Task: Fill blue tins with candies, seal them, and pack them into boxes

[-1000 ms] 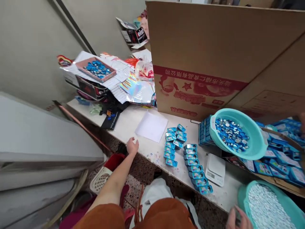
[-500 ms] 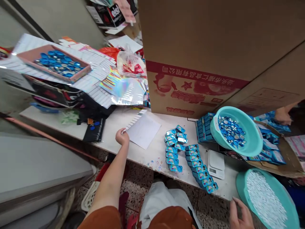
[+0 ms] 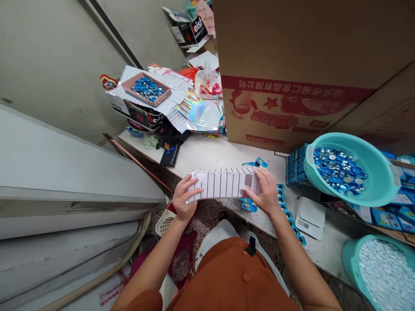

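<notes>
In front of my body, both hands hold up a white sheet (image 3: 223, 185) divided by dark parallel lines, bent along its top. My left hand (image 3: 185, 196) grips its left end, with fingers over the front. At the right end my right hand (image 3: 264, 192) pinches it between thumb and fingers, beside a greyish gap in the stripes. Small blue boxes (image 3: 249, 206) on the table are partly hidden behind the sheet and my right hand. A further row of blue boxes (image 3: 290, 219) runs to the right of my right forearm.
A turquoise basin (image 3: 382, 190) of blue-and-silver discs stands right, near a white scale (image 3: 311, 216). Another turquoise basin (image 3: 352, 263) holds small white pieces. A large carton (image 3: 275, 108) rises behind the table (image 3: 207, 151). At left, a pink tray (image 3: 162, 100) contains more discs.
My left hand has lifted the striped sheet off the table and moved it right, in front of me. My right hand has come in from the lower right and taken its other end.
</notes>
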The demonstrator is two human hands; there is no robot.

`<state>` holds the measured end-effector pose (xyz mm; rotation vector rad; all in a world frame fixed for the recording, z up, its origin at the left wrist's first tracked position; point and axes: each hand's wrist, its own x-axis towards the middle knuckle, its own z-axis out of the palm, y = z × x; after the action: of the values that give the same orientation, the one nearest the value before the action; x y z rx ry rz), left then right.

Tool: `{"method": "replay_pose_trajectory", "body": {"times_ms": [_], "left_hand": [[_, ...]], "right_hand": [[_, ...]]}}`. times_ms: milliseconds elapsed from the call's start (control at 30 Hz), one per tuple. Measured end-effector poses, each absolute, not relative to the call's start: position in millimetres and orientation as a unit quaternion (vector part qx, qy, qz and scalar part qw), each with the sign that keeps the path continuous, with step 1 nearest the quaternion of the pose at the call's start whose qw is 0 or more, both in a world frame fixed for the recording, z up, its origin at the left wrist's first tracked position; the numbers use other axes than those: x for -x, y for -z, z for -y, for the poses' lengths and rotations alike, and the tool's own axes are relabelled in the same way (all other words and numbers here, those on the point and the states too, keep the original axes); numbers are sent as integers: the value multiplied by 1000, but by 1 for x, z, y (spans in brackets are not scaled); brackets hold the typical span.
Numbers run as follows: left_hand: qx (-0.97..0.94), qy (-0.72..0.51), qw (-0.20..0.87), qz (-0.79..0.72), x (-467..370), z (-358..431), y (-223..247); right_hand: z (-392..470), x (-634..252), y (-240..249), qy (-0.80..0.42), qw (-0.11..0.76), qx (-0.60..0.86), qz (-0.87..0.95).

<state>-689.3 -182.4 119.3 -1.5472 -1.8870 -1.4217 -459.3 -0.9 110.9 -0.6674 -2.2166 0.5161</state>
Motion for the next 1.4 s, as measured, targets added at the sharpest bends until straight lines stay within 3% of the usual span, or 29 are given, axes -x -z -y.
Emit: {"method": "replay_pose_trajectory", "body": {"times_ms": [200, 400, 533, 600, 700, 800, 1033, 1200, 1300, 1400], "left_hand": [[533, 529, 180, 636, 690, 197, -134], [689, 372, 189, 593, 750, 229, -115], [715, 267, 94, 639, 789, 243, -87], [690, 273, 58, 667, 801, 243, -77], [647, 356, 93, 668, 811, 230, -73], [678, 380, 118, 617, 818, 208, -76], [778, 388, 10, 495, 841, 185, -73], [782, 405, 10, 474, 854, 202, -67], [772, 433, 24, 465, 858, 212, -62], [780, 458, 17, 426, 856, 215, -58]], "right_hand": [[0, 464, -105, -189, 299, 236, 905], [38, 479, -86, -155, 441, 268, 842], [70, 513, -78, -123, 477, 303, 816], [84, 533, -74, -119, 473, 308, 817], [101, 561, -69, -138, 477, 298, 815], [117, 581, -67, -176, 485, 279, 810], [145, 596, -61, -270, 431, 268, 818], [155, 588, -57, -323, 332, 317, 827], [155, 579, -51, -408, 347, 475, 699], [136, 582, -46, -600, 352, 548, 464]]}}
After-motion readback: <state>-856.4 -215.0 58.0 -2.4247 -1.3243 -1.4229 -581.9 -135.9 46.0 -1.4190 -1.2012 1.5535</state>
